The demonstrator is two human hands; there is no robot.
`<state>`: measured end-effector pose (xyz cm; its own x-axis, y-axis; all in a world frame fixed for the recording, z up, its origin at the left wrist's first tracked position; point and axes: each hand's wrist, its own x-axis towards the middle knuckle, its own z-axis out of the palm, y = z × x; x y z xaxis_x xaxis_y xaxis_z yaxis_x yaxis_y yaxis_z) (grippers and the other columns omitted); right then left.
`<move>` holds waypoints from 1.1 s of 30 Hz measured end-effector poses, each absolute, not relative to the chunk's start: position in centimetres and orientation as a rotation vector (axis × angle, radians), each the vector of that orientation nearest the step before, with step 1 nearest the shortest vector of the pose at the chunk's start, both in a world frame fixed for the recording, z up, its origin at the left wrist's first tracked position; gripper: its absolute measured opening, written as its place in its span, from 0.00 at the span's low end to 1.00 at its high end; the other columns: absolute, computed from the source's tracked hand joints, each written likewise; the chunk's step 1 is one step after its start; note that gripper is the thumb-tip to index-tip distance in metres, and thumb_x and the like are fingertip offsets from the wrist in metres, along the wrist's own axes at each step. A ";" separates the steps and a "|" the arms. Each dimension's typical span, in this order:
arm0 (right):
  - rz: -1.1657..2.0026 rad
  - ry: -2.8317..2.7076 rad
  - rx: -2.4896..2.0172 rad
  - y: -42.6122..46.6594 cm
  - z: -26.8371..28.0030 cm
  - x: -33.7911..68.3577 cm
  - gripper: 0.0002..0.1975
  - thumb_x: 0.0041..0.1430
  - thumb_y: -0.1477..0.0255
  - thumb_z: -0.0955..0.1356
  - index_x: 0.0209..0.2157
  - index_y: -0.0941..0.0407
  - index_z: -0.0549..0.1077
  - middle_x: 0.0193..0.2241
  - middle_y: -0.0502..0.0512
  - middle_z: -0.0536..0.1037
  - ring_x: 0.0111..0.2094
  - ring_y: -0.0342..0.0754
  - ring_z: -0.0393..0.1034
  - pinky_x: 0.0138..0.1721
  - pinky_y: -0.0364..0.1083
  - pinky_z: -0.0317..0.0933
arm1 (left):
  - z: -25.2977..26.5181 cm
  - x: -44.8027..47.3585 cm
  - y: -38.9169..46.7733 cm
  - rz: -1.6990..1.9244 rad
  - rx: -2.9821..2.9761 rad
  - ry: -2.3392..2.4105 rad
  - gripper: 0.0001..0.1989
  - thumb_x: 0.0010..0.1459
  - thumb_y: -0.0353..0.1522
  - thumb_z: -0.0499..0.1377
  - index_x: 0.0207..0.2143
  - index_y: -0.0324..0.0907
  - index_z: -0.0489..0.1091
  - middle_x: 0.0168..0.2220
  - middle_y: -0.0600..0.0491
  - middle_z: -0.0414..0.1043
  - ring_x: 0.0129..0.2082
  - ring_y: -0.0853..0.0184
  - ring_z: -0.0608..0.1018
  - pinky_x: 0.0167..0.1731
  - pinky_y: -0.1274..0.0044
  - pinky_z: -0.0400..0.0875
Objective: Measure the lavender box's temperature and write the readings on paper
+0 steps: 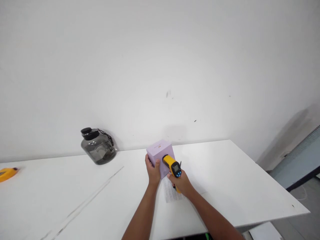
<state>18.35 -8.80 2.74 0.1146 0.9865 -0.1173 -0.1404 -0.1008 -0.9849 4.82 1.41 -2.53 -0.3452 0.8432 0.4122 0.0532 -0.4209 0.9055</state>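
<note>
A pale purple box (160, 151) with a small gold mark on top is gripped along its left side by my left hand (153, 171). My right hand (182, 182) is wrapped round the handle of a yellow and black infrared thermometer (171, 162). Its nose points at the box's front face, close to it or touching; I cannot tell which. The thermometer's small screen and blue buttons face me. Under my hands lies a printed sheet of paper (171, 193), partly hidden. Something thin, like a pen tip, shows just behind the thermometer.
A dark transparent water bottle (100, 148) with a black cap stands at the back left by the wall. A yellow tool (8, 174), cut off by the frame, lies at the far left. The white table (230, 186) ends at the right, beside a grey panel (295, 163).
</note>
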 end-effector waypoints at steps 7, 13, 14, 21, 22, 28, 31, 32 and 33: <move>1.245 -0.970 -1.259 -8.8 2.4 18.4 0.16 0.44 0.61 0.75 0.30 0.55 0.72 0.20 0.44 0.69 0.19 0.41 0.63 0.23 0.44 0.62 | -2.1 4.9 1.3 1.775 1.230 1.224 0.47 0.53 0.59 0.63 0.66 0.43 0.57 0.65 0.37 0.65 0.64 0.48 0.71 0.64 0.57 0.66; 1.247 -0.972 -1.267 -8.6 2.0 18.4 0.15 0.45 0.61 0.76 0.27 0.54 0.71 0.19 0.45 0.69 0.19 0.42 0.63 0.23 0.45 0.63 | -2.6 4.9 1.6 1.781 1.248 1.228 0.46 0.54 0.59 0.62 0.67 0.44 0.56 0.65 0.37 0.65 0.63 0.50 0.71 0.63 0.58 0.67; 1.247 -0.978 -1.272 -8.6 2.0 18.4 0.15 0.45 0.61 0.75 0.27 0.54 0.70 0.18 0.45 0.69 0.19 0.42 0.63 0.24 0.45 0.63 | -2.6 4.9 1.6 1.781 1.240 1.222 0.47 0.54 0.59 0.62 0.67 0.44 0.56 0.64 0.37 0.65 0.63 0.49 0.71 0.63 0.58 0.67; 1.196 -1.044 -1.329 -8.8 2.4 18.6 0.13 0.48 0.61 0.74 0.27 0.55 0.72 0.17 0.46 0.70 0.20 0.45 0.66 0.25 0.46 0.63 | -2.0 5.0 1.4 1.788 1.214 1.204 0.46 0.53 0.59 0.63 0.66 0.44 0.58 0.64 0.37 0.66 0.62 0.48 0.72 0.63 0.57 0.67; 1.193 -1.049 -1.330 -9.0 2.6 18.6 0.13 0.49 0.61 0.74 0.28 0.55 0.72 0.17 0.46 0.69 0.20 0.44 0.65 0.25 0.46 0.62 | -2.0 5.0 1.4 1.785 1.214 1.199 0.46 0.53 0.59 0.63 0.66 0.44 0.58 0.64 0.37 0.66 0.62 0.48 0.72 0.63 0.57 0.67; 1.156 -1.057 -1.274 -9.4 3.1 18.3 0.13 0.47 0.60 0.74 0.29 0.53 0.71 0.19 0.46 0.70 0.21 0.45 0.65 0.25 0.46 0.63 | -2.0 5.0 1.4 1.775 1.218 1.202 0.46 0.54 0.59 0.62 0.66 0.44 0.57 0.64 0.37 0.65 0.62 0.50 0.73 0.63 0.58 0.68; 0.994 -1.082 -1.288 -9.5 2.9 18.1 0.14 0.48 0.58 0.73 0.32 0.53 0.73 0.23 0.50 0.75 0.25 0.48 0.69 0.30 0.47 0.65 | -2.0 5.0 1.3 1.777 1.216 1.216 0.46 0.53 0.59 0.62 0.65 0.44 0.57 0.63 0.37 0.65 0.62 0.49 0.72 0.62 0.57 0.67; 0.917 -1.077 -1.300 -9.5 2.9 18.0 0.15 0.49 0.58 0.73 0.32 0.53 0.73 0.25 0.51 0.76 0.27 0.49 0.70 0.32 0.48 0.66 | -2.0 5.0 1.3 1.780 1.210 1.220 0.46 0.53 0.59 0.63 0.65 0.44 0.58 0.63 0.36 0.65 0.62 0.48 0.72 0.62 0.57 0.67; 0.842 -1.060 -1.314 -9.5 2.9 18.1 0.15 0.50 0.57 0.73 0.33 0.53 0.73 0.26 0.52 0.77 0.29 0.50 0.71 0.33 0.48 0.66 | -1.9 5.1 1.3 1.782 1.204 1.221 0.46 0.53 0.59 0.63 0.65 0.43 0.58 0.63 0.36 0.65 0.62 0.48 0.72 0.62 0.56 0.67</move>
<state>18.07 -9.49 2.87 0.3251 0.9371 0.1272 0.0889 0.1036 -0.9906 5.06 1.30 -1.89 -0.3617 0.8755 0.3204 -0.0172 -0.3498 0.9367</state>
